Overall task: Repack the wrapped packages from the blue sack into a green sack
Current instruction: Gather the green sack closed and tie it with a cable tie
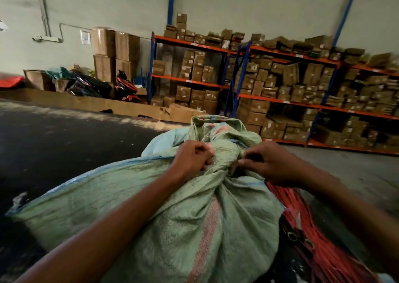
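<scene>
A bulging green woven sack (133, 198) with a pale red stripe lies in front of me, its mouth gathered into a bunch at the top. My left hand (192, 159) grips the gathered fabric on the left of the neck. My right hand (269, 164) pinches the fabric on the right of the neck. The sack's loose top (218, 129) sticks up beyond both hands. Its contents are hidden. No blue sack or loose packages are in sight.
A red ribbed sheet (311, 235) lies under the sack on the right. Dark floor (54, 144) spreads to the left. Shelving racks (291, 88) full of cardboard boxes line the back wall, with stacked cartons (115, 53) and dark bags (90, 86) at back left.
</scene>
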{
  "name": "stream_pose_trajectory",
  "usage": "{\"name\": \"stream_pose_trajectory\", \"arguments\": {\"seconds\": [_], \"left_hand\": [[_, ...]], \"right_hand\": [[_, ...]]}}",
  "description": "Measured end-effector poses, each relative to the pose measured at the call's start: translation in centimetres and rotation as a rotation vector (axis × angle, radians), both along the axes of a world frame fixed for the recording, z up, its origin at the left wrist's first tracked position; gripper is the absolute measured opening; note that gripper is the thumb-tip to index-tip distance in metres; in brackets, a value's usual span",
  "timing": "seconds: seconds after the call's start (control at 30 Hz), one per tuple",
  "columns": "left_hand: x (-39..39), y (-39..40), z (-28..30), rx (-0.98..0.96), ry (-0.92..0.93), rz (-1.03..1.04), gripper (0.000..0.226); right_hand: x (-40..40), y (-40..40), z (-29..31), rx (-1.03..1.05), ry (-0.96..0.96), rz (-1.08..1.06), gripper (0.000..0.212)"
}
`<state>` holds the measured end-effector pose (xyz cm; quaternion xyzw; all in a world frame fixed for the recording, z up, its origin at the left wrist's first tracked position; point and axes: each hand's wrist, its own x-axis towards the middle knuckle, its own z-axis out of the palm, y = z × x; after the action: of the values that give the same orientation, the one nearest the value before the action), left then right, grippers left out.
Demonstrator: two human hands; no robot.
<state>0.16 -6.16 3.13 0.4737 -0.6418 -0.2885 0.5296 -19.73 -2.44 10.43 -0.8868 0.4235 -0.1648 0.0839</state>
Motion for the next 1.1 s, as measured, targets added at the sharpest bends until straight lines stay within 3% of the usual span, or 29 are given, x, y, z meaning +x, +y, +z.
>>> {"name": "stream_pose_trajectory", "arguments": {"seconds": [0.1,0.27,0.4,0.5,0.6,0.63,0.7,0.77,0.83,0.97,1.1], "left_hand": [[-0.7,0.6,0.6,-0.06,0.108,-0.067,0.014],[-0.1,2.2,0.7,-0.037,0.198,-0.226,0.011],[1.2,3.2,0.6,0.003,0.323,-0.317,0.013],[1.9,3.7,0.2,0.019,0.394,-0.285,0.014],[1.8,3.8,0.3,0.01,0.499,-0.182,0.013],[1.8,3.8,0.4,0.004,0.532,-0.155,0.015],[1.7,3.9,0.3,0.012,0.582,-0.135,0.015],[1.8,4.2,-0.1,0.042,0.665,-0.141,0.019],[2.1,4.4,-0.3,0.085,0.73,-0.148,0.026],[3.3,5.0,0.0,0.073,0.645,-0.044,0.03],[3.8,5.5,0.5,-0.012,0.479,0.038,0.022]], "right_hand": [[1.3,1.2,2.3,0.045,0.061,0.068,0.022],[5.8,-0.5,5.4,0.079,-0.083,0.117,0.022],[9.1,-3.0,5.9,0.196,-0.139,0.026,0.024],[10.4,-4.0,6.1,0.309,-0.166,-0.015,0.024],[11.7,-3.7,5.9,0.364,-0.149,0.161,0.015],[12.3,-3.5,5.8,0.349,-0.176,0.264,0.012],[12.9,-3.1,5.2,0.293,-0.343,0.427,0.034],[12.8,-2.9,4.8,0.207,-0.555,0.442,0.035],[11.9,-3.2,4.2,0.121,-0.642,0.348,0.026],[9.6,-3.9,1.0,0.068,-0.329,0.208,0.01],[8.9,-4.2,-1.4,0.124,-0.266,0.19,0.013]]}}
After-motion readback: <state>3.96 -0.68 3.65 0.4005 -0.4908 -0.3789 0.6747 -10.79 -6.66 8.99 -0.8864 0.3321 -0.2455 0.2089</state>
